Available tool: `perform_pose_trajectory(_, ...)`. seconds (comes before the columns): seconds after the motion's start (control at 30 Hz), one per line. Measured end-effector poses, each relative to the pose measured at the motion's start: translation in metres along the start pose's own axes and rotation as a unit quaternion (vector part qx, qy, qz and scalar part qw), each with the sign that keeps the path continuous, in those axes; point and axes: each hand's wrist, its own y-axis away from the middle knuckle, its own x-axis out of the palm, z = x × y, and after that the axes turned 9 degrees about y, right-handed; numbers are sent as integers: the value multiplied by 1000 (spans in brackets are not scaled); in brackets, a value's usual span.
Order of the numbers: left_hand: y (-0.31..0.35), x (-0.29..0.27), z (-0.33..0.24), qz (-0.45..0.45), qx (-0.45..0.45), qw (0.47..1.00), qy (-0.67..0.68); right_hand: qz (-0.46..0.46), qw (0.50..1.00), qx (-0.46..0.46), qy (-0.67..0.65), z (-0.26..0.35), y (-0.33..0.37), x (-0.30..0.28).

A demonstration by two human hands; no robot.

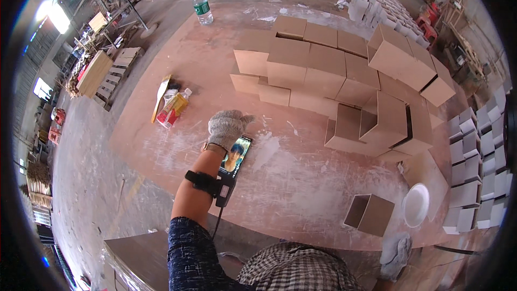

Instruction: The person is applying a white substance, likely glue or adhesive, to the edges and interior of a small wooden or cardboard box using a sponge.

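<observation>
- Nearest the camera, checked cloth [301, 269] is seen, well below the fingers of the gloved left hand [229, 127], with a dark blue sleeve [188, 250] alongside.
- Trouble to be watched: the phone [237, 157] could be nudged or dragged, since the black wrist module [225, 191] is carried right by its near end; whether the two are touching cannot be told.
- More risk from the cable [217, 223], trailed from that module back towards the body: if it is snagged, the wrist could be jerked.
- Pale residue [267, 148] is spread just beside and below those fingers; grit could be carried by the knit glove onto the lit screen.
- Cardboard boxes [323, 64] are stacked to the right of the fingers; by a wide sweep they could be knocked.
- Now the phone's place: laid on the table [301, 194], just below the left fingers, slanted beside the wrist and partly covered.
- Left fingers: bunched, with one digit pointed rightwards; whether anything is pinched cannot be told.
- Right hand [396, 256], gloved, is seen at the near edge; above its fingers are an open box [377, 215] and a white bowl [416, 205]. Finger spread cannot be made out.
</observation>
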Motion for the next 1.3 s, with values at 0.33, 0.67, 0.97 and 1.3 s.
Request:
perform_pose_trajectory(0.33,171,108,-37,260,188,867,380,34,978,38,-204,46,-12,34)
perform_pose_trajectory(0.67,253,158,-193,182,282,875,348,81,997,10,-6,33,-56,15)
perform_pose_trajectory(0.97,258,186,-254,144,298,841,428,192,752,-432,459,81,-79,10)
perform_pose_trajectory(1.3,307,198,-289,172,112,784,586,292,607,-333,660,90,-117,55)
